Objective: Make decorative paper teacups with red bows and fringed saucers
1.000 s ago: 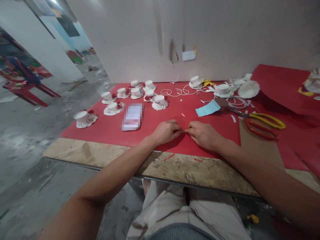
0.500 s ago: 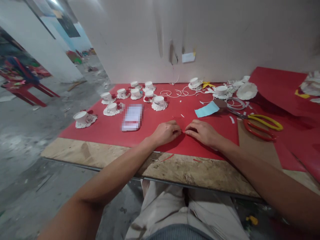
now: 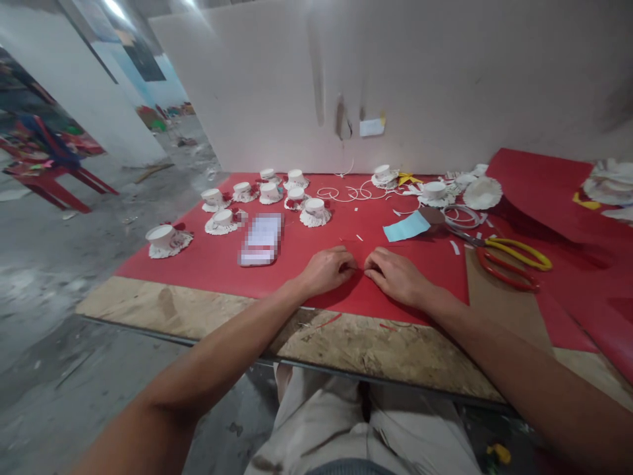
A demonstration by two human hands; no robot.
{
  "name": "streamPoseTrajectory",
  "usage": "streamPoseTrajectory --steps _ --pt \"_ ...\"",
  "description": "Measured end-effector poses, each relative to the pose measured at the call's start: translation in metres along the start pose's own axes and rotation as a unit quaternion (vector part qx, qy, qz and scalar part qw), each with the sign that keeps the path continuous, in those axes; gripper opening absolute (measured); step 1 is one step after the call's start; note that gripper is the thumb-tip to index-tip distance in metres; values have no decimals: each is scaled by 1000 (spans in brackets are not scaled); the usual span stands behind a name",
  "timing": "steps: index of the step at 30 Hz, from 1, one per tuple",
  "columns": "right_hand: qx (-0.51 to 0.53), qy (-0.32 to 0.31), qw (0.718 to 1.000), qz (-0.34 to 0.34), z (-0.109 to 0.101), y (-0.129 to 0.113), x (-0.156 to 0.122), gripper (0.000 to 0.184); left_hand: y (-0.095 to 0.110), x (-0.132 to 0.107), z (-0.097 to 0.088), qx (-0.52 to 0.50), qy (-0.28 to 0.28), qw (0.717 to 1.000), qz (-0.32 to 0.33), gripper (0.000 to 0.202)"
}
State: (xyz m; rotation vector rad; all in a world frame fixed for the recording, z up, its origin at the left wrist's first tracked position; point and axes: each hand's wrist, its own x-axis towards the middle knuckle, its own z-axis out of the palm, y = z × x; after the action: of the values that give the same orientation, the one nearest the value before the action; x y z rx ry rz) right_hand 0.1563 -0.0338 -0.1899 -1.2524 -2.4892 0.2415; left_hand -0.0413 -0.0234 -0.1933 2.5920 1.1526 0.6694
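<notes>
My left hand (image 3: 327,270) and my right hand (image 3: 395,274) rest close together over the red sheet (image 3: 222,270), fingertips pinched and facing each other across a narrow gap. Whatever lies between the fingers is too small to make out; it may be a thin red piece. Beyond the left hand stands a white paper cup with a frilled brim, like a small hat (image 3: 315,210). A light blue paper piece (image 3: 406,227) lies past the right hand. Scissors (image 3: 517,247) with one yellow and one red handle lie to the right.
Several more frilled white cups (image 3: 168,239) stand at the left and back. A blurred phone (image 3: 262,239) lies left of my hands. Curled white strips (image 3: 329,192) and a white coil (image 3: 462,216) are scattered behind. A pale board (image 3: 420,86) rises at the back edge.
Both hands stay in nearly the same place, still pinched. The small red bit seen between the fingertips before is less visible. The view has tilted slightly up.
</notes>
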Motion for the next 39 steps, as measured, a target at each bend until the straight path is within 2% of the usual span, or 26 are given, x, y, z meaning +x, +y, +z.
streamPoseTrajectory --steps 5,10,13,18,21,26,29,34,39 --pt "6 30 999 -28 -1 -2 -1 8 -3 -2 1 -5 43 999 21 11" --pt "-70 97 991 -66 -5 -8 -2 14 -2 -3 -3 7 97 994 50 10" --pt "-126 133 977 -110 -14 -13 -2 21 2 -4 -9 48 128 988 70 15" --pt "-172 199 953 -148 -29 -14 -1 25 10 -5 -21 157 210 959 107 21" --pt "-178 182 955 -153 -27 -11 0 28 8 -5 -22 191 176 958 122 23" --pt "-173 81 965 -181 -9 -2 -2 28 5 -7 -13 251 33 954 162 28" --pt "-137 46 974 -172 -1 0 -4 25 6 -9 -9 239 -20 959 153 26" --pt "-57 24 989 -138 -1 -1 -6 21 0 -9 -2 133 -23 984 116 18" --pt "-32 -2 993 -114 -4 -4 -5 20 -5 -6 1 67 -26 992 107 17"
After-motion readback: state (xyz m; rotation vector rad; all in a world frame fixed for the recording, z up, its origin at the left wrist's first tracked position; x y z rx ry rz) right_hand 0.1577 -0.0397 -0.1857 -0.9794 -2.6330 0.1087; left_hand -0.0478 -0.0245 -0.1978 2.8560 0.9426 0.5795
